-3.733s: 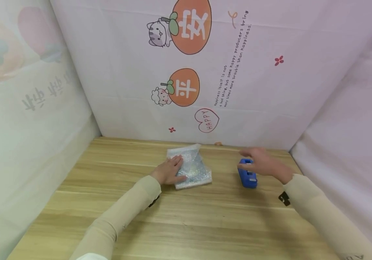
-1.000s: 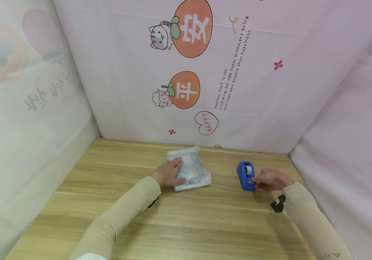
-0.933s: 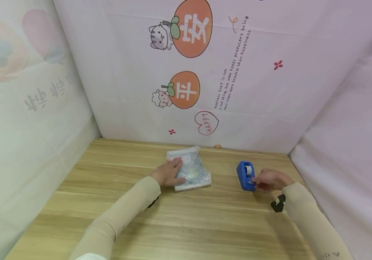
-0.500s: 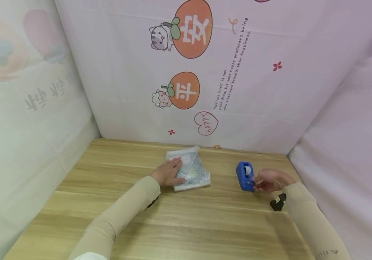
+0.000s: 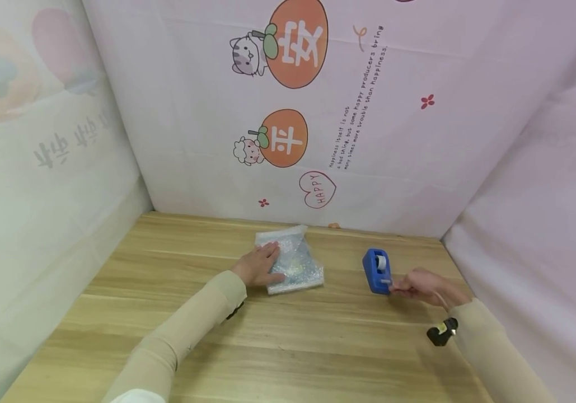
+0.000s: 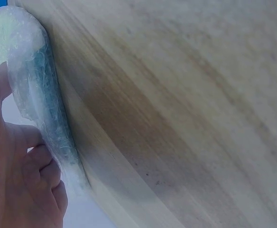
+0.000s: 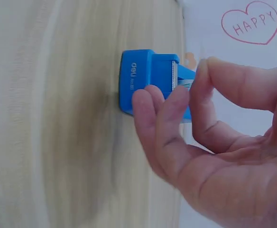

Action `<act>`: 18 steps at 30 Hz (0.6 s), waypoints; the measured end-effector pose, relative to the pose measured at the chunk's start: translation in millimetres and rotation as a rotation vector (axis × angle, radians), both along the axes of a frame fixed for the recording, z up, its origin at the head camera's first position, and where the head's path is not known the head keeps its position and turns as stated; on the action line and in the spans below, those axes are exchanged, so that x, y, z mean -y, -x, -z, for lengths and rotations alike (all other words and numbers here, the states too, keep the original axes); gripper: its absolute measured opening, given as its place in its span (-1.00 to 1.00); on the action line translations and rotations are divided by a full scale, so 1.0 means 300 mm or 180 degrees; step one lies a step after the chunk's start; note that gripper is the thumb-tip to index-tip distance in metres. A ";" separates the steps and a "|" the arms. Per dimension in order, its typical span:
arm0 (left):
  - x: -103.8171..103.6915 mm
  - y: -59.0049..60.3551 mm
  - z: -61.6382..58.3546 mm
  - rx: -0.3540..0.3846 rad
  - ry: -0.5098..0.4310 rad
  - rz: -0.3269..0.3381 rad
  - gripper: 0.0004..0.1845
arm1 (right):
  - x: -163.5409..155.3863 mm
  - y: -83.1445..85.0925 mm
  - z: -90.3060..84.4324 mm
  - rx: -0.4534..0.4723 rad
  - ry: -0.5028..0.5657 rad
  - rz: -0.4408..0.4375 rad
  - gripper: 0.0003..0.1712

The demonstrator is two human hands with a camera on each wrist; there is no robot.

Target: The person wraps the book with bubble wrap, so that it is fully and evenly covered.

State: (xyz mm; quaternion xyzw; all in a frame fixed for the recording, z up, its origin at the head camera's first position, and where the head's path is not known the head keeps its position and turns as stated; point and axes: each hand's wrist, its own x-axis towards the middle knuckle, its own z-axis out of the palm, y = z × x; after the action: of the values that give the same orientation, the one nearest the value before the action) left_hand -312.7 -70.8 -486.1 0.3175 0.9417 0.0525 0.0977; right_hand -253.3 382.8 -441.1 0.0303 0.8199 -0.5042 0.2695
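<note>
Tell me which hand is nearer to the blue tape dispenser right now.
The right hand: its fingertips are at the near end of the blue tape dispenser, pinching at the tape there. The left hand is well off to the left, resting flat on the bubble-wrap packet.

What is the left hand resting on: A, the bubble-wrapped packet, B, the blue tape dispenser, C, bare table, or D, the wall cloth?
A: the left hand lies flat on the bubble-wrapped packet, while the blue tape dispenser sits by the right hand.

One bubble-wrapped packet (image 5: 293, 267), one tape dispenser (image 5: 377, 271) (blue), two hands (image 5: 256, 267)
</note>
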 end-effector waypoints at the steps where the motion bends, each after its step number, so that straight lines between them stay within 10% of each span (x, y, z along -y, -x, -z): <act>1: -0.001 0.000 0.001 -0.0007 0.0001 0.0001 -0.05 | -0.004 -0.007 0.003 -0.0017 -0.0010 -0.0005 -0.59; 18: -0.002 -0.009 -0.019 0.0024 0.0000 -0.0035 -0.07 | -0.029 -0.037 0.098 0.0189 0.0304 -0.0348 -0.65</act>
State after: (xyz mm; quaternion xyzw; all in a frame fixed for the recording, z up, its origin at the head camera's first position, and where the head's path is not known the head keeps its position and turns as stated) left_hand -310.1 -70.3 -480.4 0.3121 0.9431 0.0542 0.1010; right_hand -242.3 391.4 -470.5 -0.0124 0.7870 -0.5261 0.3219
